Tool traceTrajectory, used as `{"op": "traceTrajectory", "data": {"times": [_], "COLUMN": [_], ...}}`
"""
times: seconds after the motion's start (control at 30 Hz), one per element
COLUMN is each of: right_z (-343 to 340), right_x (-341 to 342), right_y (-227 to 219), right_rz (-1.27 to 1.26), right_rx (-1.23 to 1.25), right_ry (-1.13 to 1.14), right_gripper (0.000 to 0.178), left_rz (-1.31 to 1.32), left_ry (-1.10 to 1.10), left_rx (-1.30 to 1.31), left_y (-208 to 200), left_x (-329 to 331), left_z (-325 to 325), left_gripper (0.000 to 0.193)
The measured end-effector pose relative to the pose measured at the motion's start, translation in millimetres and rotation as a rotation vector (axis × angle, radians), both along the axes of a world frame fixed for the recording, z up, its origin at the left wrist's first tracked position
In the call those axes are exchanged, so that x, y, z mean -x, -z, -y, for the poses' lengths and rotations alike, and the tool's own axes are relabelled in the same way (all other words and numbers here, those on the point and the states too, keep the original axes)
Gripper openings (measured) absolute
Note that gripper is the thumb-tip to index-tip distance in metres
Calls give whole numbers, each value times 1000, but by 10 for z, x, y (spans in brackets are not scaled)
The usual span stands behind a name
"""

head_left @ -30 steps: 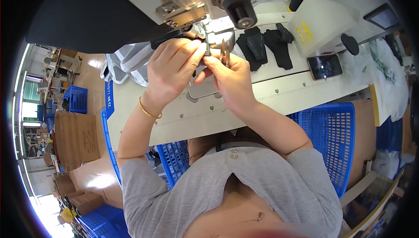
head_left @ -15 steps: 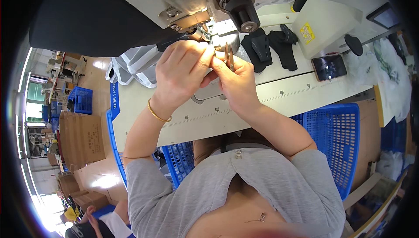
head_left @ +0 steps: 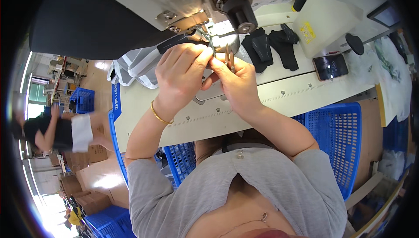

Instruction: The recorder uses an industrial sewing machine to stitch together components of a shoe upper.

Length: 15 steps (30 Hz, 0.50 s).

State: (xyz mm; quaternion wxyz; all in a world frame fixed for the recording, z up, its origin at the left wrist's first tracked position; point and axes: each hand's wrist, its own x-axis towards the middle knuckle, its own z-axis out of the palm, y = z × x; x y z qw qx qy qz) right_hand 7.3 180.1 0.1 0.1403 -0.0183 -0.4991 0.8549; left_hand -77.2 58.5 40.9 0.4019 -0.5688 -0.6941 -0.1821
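My left hand [head_left: 181, 74] and my right hand [head_left: 238, 85] meet fingertip to fingertip just below the lit needle area of a sewing machine [head_left: 188, 21]. Small pointed thread snips [head_left: 229, 59] stick up from my right hand, blades away from me. Closed in a pinch, my left fingertips grip something too small to make out, perhaps shared with my right thumb and finger. Behind my left hand lies grey and white fabric [head_left: 137, 65] on the machine table [head_left: 192, 126]. Black fabric pieces [head_left: 262, 50] rest to the right of my right hand.
A phone [head_left: 331, 67] lies at the table's right, near a clear plastic bag [head_left: 393, 76]. Blue baskets [head_left: 334, 146] stand below the table edge. A large black panel [head_left: 96, 24] fills the upper left. Someone in a black top [head_left: 48, 133] is passing on the left.
Both my hands stay almost where they were, still pinched together. The other person has moved from the lower left up along the left side, leaving a blue basket uncovered there.
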Motion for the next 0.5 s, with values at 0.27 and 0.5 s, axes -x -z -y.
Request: {"op": "traceTrajectory", "data": {"times": [0.27,0.5], "right_z": [-8,7], "right_x": [13,-7], "right_y": [-6,-51], "right_rz": [10,30], "right_rx": [-44,-49], "right_ry": [2,2], "right_gripper": [20,19], "left_rz": [-119,-131], "left_ry": [-43,-4], "left_rx": [135,45], "left_y": [-133,-37], "left_x": [-66,-29], "left_z": [-21,-3], "left_gripper": [34,37]}}
